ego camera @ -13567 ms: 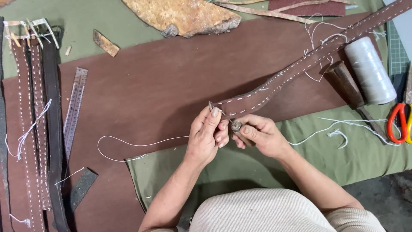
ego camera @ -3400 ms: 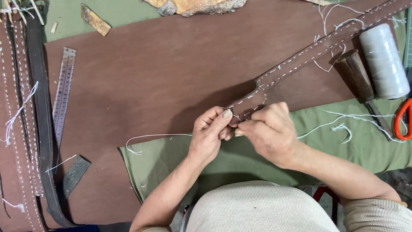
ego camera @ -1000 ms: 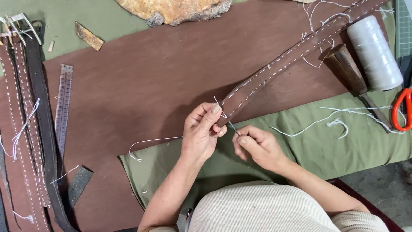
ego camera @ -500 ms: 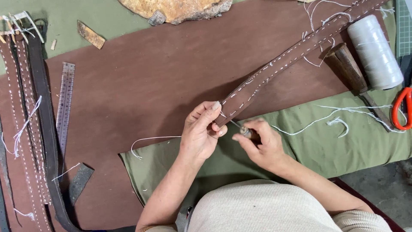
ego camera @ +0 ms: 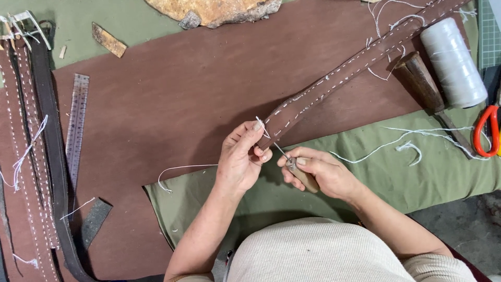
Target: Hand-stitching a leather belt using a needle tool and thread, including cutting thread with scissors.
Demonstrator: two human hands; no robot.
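Head view. Workbench covered by an olive green cloth (ego camera: pixel 417 172), with a large sheet of dark brown leather (ego camera: pixel 172 109) spread over most of it.

Left hand (ego camera: pixel 241 159): fingers closed in a pinch on the near end of a long brown leather strap (ego camera: pixel 355 65), which has two rows of white stitches along its length. Strap runs diagonally from that hand up to the top right corner, lying on the leather sheet. A short tail of white thread (ego camera: pixel 182 169) leaves the left hand and trails leftward over the sheet edge.

Right hand (ego camera: pixel 321 172): wrapped around the wooden handle of an awl (ego camera: pixel 300 175); thin metal tip points up-left toward the strap end, just beside the left fingertips. Contact with the strap cannot be told.

Right of the strap: a dark wooden-handled tool (ego camera: pixel 420 83), a spool of white thread (ego camera: pixel 453 62) touching or just beside it, and orange-handled scissors (ego camera: pixel 486 130) at the frame edge. Loose thread scraps (ego camera: pixel 409 141) lie on the cloth.

Left side: metal ruler (ego camera: pixel 75 125) on the leather sheet; a bundle of stitched straps (ego camera: pixel 31 156) along the left edge. Top centre: a rough tan hide piece (ego camera: pixel 219 10).
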